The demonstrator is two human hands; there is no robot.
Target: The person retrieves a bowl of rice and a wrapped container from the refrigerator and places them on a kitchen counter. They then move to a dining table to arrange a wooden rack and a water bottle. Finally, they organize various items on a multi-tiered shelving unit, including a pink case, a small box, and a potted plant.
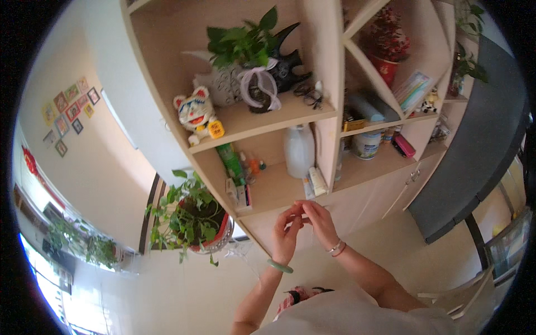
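Note:
My left hand (286,229) and my right hand (320,221) meet in front of the lower shelf of a light wood cabinet (290,192). The fingers of both are bent and pinched together, tips touching. Whatever is between them, if anything, is too small or hidden to make out. A green bangle (280,266) circles my left wrist, and a bracelet (336,247) my right. Just beyond my hands, a cream tube (318,181) leans near a large pale jug (300,151) on the shelf.
To the left, a leafy potted plant (204,223) stands beside the cabinet. A lucky cat figurine (195,114) sits on the upper shelf near another plant (245,42). On the right are a white tub (367,145), a pink case (403,146) and a dark grey folded panel (469,151).

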